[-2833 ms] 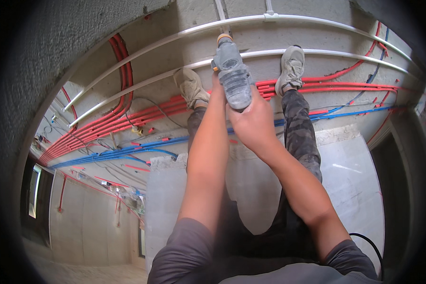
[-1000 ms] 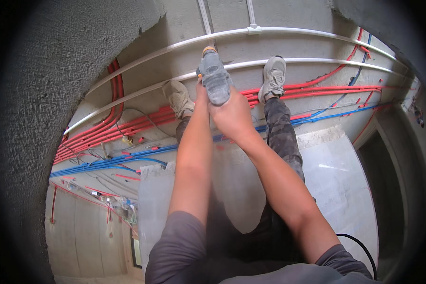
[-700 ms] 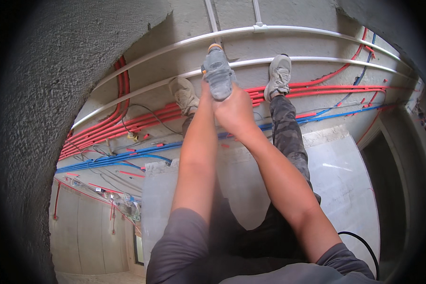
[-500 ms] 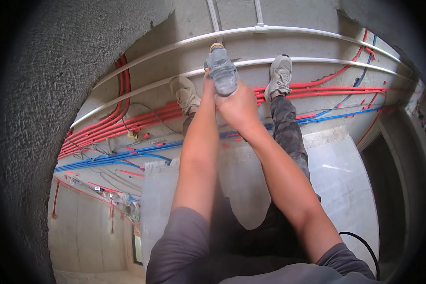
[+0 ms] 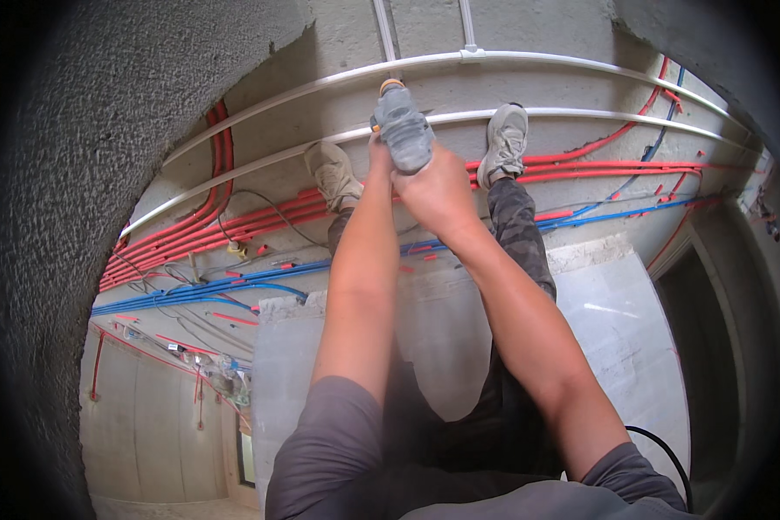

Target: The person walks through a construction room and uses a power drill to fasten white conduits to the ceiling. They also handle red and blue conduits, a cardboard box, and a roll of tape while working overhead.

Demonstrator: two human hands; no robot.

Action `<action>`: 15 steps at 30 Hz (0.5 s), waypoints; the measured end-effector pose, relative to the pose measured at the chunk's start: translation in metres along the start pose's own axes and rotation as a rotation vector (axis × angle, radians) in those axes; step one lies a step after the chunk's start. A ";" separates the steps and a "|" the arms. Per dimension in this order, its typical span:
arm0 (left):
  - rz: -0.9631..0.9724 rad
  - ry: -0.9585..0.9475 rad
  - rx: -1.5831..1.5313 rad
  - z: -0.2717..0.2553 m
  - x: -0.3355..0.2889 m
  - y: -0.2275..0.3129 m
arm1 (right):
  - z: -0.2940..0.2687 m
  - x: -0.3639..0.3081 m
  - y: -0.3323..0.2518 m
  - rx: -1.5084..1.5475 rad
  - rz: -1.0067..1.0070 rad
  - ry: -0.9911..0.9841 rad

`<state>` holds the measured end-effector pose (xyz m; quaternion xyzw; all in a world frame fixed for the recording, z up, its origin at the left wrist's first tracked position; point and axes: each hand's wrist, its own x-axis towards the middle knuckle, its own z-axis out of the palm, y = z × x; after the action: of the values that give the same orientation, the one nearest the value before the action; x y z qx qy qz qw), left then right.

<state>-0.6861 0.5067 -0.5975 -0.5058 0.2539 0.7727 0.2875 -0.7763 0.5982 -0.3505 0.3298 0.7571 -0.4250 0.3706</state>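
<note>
A dust-covered grey power drill with an orange ring at its front points away from me, toward the floor by the white pipes. My right hand is wrapped round its rear handle. My left hand is closed on the drill's left side, its fingers largely hidden behind the body. The drill's front end lies close to a narrow groove in the concrete beside a white pipe; whether the tip touches it I cannot tell. My two shoes stand either side of the drill.
Two long white pipes cross the floor. Nearer me run bundled red conduits and blue conduits. A rough grey wall rises at the left. A pale slab lies below my arms, and a black cable curves by my right elbow.
The view has shifted slightly, so the pipes and wall sit a little further left. Both hands keep their hold on the drill, which stays in nearly the same place.
</note>
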 end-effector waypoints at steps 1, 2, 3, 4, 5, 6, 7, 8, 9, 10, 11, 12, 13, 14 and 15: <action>0.001 -0.003 0.000 -0.001 -0.001 0.000 | 0.001 0.001 0.001 -0.012 -0.001 -0.002; 0.001 -0.007 0.003 -0.002 -0.002 0.001 | 0.002 0.001 0.001 -0.021 -0.010 -0.011; 0.000 -0.010 0.005 -0.003 -0.003 0.001 | 0.003 0.000 0.001 -0.030 -0.018 -0.020; -0.003 -0.012 0.004 -0.003 -0.004 0.001 | 0.004 -0.001 0.001 -0.040 -0.026 -0.029; -0.001 -0.018 0.006 -0.003 -0.003 0.002 | 0.006 -0.001 0.003 -0.044 -0.047 -0.012; 0.000 -0.018 0.006 -0.004 -0.004 0.001 | 0.009 -0.001 0.004 -0.049 -0.070 0.004; 0.001 -0.019 0.009 -0.005 -0.005 0.002 | 0.011 -0.001 0.005 -0.054 -0.093 0.020; 0.001 -0.022 0.006 -0.005 -0.004 0.002 | 0.011 -0.001 0.005 -0.057 -0.088 0.022; 0.003 -0.025 0.006 -0.005 -0.004 0.001 | 0.011 -0.001 0.004 -0.061 -0.081 0.025; 0.000 -0.027 0.004 -0.006 -0.004 0.000 | 0.010 -0.001 0.003 -0.065 -0.074 0.029; 0.005 -0.027 0.006 -0.006 -0.003 0.000 | 0.010 0.000 0.003 -0.065 -0.061 0.015; 0.007 -0.029 0.004 -0.006 -0.001 0.000 | 0.009 0.001 0.004 -0.065 -0.049 0.002; 0.006 -0.029 0.002 -0.006 -0.001 0.000 | 0.009 0.002 0.004 -0.065 -0.037 -0.011; 0.006 -0.029 0.003 -0.007 -0.003 -0.001 | 0.008 0.001 0.004 -0.080 -0.044 -0.012; 0.007 -0.030 -0.001 -0.006 -0.001 -0.002 | 0.007 0.001 0.003 -0.096 -0.053 -0.015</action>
<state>-0.6809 0.5037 -0.5987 -0.4936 0.2508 0.7812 0.2884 -0.7722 0.5931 -0.3553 0.2882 0.7825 -0.4002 0.3801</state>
